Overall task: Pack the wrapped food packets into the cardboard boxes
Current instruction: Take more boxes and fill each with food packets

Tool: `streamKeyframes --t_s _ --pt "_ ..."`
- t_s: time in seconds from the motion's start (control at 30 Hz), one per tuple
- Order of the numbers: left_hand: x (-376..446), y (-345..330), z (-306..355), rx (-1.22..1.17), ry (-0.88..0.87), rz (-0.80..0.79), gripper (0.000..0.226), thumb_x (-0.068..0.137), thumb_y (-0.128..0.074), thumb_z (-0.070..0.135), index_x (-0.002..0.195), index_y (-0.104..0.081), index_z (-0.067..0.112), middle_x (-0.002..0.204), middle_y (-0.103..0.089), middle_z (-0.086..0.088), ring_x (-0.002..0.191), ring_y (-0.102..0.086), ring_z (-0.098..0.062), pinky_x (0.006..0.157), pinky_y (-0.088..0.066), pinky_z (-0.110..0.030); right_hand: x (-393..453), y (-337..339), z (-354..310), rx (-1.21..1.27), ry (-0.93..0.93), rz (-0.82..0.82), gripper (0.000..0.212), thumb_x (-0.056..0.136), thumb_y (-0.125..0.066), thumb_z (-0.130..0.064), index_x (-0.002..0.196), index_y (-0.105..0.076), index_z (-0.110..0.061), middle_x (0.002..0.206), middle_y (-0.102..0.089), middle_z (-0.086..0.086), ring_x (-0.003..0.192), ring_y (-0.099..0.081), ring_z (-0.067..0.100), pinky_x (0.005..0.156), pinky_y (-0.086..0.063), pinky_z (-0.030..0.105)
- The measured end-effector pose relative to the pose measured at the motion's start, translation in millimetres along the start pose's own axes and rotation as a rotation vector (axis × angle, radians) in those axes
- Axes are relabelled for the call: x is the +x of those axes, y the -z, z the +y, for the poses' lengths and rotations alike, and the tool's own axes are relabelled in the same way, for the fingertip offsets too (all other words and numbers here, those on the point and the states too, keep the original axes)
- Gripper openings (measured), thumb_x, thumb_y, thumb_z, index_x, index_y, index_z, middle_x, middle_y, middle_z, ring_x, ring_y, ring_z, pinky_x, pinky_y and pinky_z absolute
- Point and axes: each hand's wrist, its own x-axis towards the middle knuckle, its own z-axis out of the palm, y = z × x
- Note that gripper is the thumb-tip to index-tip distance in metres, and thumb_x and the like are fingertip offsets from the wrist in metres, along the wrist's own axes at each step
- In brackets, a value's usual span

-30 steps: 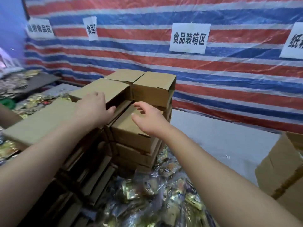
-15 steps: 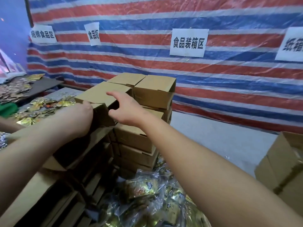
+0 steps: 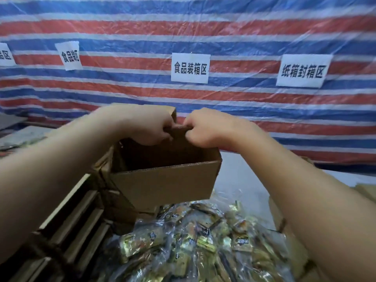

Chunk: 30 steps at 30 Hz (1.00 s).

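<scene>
An open brown cardboard box [image 3: 164, 184] hangs in the air at the centre of the view, its dark inside facing me. My left hand [image 3: 142, 127] and my right hand [image 3: 205, 129] sit side by side on its far top edge, fingers curled over the rim and gripping it. Below the box lies a heap of wrapped food packets [image 3: 195, 241] in gold and dark wrappers inside clear plastic. The box's far wall is mostly hidden behind my hands.
More cardboard boxes [image 3: 81, 216] are stacked at the lower left. Another brown carton [image 3: 293, 245] stands at the right behind my forearm. A striped red, white and blue tarp [image 3: 223, 33] with white paper signs closes the back. Grey floor [image 3: 240, 178] shows to the right.
Both hands reached onto the stack, took one box by its rim and lifted it toward me. The box now hangs open above the packets, and the view has shifted right.
</scene>
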Motion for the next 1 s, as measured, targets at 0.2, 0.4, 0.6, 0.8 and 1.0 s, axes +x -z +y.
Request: streamKeyframes --t_s 0.2,0.4,0.6,0.8,1.0 --pt "26 -113 55 -0.278 -0.109 -0.111 0.020 0.096 -0.061 0.026 0.114 -0.067 0.029 0.107 -0.065 0.009 0.100 -0.061 -0.012 0.084 -0.050 -0.029 -81 -85 82 0.011 -0.363 -0.049 0.022 0.082 -0.048 -0.014 0.062 -0.045 -0.023 0.067 -0.050 -0.005 0.064 -0.050 0.014 0.053 -0.033 0.027" --pt "-1 -240 100 -0.428 -0.166 -0.291 0.016 0.100 -0.053 0.026 0.108 -0.067 0.023 0.110 -0.067 -0.001 0.105 -0.061 -0.020 0.084 -0.047 -0.028 -155 -218 112 0.187 -0.543 -0.222 0.012 0.081 -0.047 -0.015 0.071 -0.052 -0.018 0.067 -0.049 -0.006 0.071 -0.054 0.017 0.053 -0.032 0.022" --pt "-26 -322 115 -0.429 -0.138 -0.346 0.014 0.101 -0.051 0.027 0.107 -0.064 0.023 0.124 -0.063 -0.005 0.112 -0.060 -0.025 0.090 -0.047 -0.033 -189 -309 100 0.241 -0.582 -0.279 0.012 0.082 -0.045 -0.022 0.079 -0.056 -0.020 0.074 -0.055 -0.001 0.072 -0.055 0.021 0.050 -0.032 0.022" --pt "-37 -356 122 -0.491 -0.164 -0.288 0.014 0.101 -0.048 0.027 0.088 -0.050 0.033 0.097 -0.059 0.007 0.093 -0.055 -0.016 0.081 -0.043 -0.029 -202 -342 98 0.271 -0.621 -0.286 0.009 0.083 -0.042 -0.019 0.082 -0.049 -0.024 0.078 -0.059 0.000 0.078 -0.061 0.025 0.061 -0.042 0.031" --pt "-39 -363 121 -0.475 -0.171 -0.284 0.013 0.101 -0.046 0.028 0.090 -0.053 0.028 0.096 -0.060 0.006 0.087 -0.057 -0.015 0.079 -0.050 -0.032 -201 -336 105 0.253 -0.576 -0.338 0.012 0.082 -0.042 -0.020 0.079 -0.053 -0.024 0.074 -0.054 -0.004 0.069 -0.055 0.017 0.054 -0.040 0.028"
